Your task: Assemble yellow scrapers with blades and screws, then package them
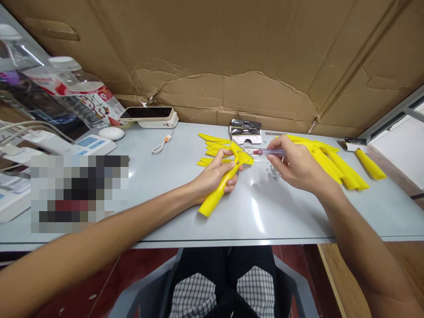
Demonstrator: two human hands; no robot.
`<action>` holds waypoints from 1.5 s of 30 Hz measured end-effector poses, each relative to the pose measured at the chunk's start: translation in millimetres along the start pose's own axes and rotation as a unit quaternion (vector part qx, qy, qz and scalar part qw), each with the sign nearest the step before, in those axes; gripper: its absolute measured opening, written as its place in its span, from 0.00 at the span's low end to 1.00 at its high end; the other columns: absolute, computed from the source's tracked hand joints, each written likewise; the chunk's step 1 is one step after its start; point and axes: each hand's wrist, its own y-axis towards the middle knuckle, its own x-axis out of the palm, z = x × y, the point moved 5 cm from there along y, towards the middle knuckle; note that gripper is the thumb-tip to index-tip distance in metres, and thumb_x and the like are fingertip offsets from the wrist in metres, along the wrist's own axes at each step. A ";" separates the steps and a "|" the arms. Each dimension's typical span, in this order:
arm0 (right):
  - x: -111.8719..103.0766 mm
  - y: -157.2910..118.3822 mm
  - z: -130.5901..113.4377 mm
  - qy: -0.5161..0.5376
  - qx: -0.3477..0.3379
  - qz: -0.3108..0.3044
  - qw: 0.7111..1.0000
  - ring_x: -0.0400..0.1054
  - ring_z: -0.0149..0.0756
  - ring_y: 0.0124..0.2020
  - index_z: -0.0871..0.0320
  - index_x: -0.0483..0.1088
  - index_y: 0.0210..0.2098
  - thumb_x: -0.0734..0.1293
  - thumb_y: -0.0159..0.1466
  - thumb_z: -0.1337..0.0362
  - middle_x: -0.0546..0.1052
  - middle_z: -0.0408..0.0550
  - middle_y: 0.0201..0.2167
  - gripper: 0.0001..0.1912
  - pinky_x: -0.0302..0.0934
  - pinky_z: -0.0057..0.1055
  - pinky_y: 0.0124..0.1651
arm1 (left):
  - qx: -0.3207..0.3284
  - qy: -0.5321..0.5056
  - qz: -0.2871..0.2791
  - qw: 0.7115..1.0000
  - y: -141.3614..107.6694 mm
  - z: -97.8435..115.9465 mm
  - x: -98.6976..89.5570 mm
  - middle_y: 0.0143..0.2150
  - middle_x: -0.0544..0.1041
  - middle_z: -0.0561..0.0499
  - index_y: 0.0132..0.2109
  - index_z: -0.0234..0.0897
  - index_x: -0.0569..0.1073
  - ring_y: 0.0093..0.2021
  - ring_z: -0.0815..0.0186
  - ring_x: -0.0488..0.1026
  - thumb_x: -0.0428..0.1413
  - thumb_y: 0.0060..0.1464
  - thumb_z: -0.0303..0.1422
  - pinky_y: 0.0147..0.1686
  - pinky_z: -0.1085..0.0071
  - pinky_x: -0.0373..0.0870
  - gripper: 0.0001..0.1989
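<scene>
My left hand (221, 172) is closed round a yellow plastic scraper (217, 194), its wide head pointing up and away and its handle slanting toward me. In my right hand (293, 161), a screwdriver (272, 152) with a clear purplish handle is held level, its shaft pointing left. The screwdriver's tip meets the scraper's head near a screw spot; the exact contact is too small to tell. Behind my left hand lie several flat yellow plastic pieces (212, 140). A small heap of metal nuts (274, 173) sits just below my right hand.
More yellow scraper handles (344, 170) are piled at right, with another scraper (370, 163) beyond. Black-and-white packets (245, 131) lie at the back. Leftward are a phone (150, 113), a cable loop (161, 145), a mouse (111, 133), power strips (96, 143) and bottles (96, 99). Cardboard (212, 53) stands behind.
</scene>
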 end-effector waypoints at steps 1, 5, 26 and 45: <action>-0.4 0.3 1.4 -0.001 0.004 0.004 1.000 0.70 0.37 0.28 0.54 0.68 0.49 0.66 0.75 0.60 0.81 0.48 0.36 0.07 0.59 0.35 0.33 | 0.000 -0.002 -0.002 1.000 0.0 -0.4 -0.1 0.41 0.77 0.51 0.54 0.46 0.58 0.20 0.75 0.65 0.49 0.74 0.26 0.20 0.77 0.60 0.10; -3.2 2.2 2.4 -0.014 0.003 0.025 1.000 0.68 0.37 0.27 0.54 0.70 0.44 0.65 0.77 0.55 0.78 0.45 0.29 0.10 0.56 0.35 0.33 | 0.004 -0.004 -0.018 1.000 -0.5 -1.5 0.7 0.41 0.77 0.50 0.54 0.47 0.59 0.21 0.74 0.66 0.51 0.73 0.28 0.20 0.76 0.60 0.10; -0.9 1.2 2.3 0.001 0.019 0.006 1.000 0.68 0.36 0.27 0.54 0.67 0.47 0.65 0.76 0.58 0.78 0.46 0.32 0.07 0.56 0.35 0.33 | 0.009 -0.027 -0.017 0.999 1.2 -2.2 -0.8 0.41 0.78 0.50 0.53 0.47 0.59 0.20 0.74 0.66 0.52 0.73 0.27 0.19 0.77 0.61 0.10; -3.7 2.3 2.3 -0.005 -0.004 0.030 1.000 0.70 0.38 0.28 0.53 0.69 0.46 0.66 0.76 0.57 0.80 0.45 0.32 0.07 0.58 0.35 0.35 | 0.017 -0.017 -0.030 0.999 1.2 -3.4 -2.0 0.42 0.78 0.50 0.53 0.47 0.60 0.21 0.74 0.67 0.54 0.73 0.29 0.20 0.77 0.61 0.11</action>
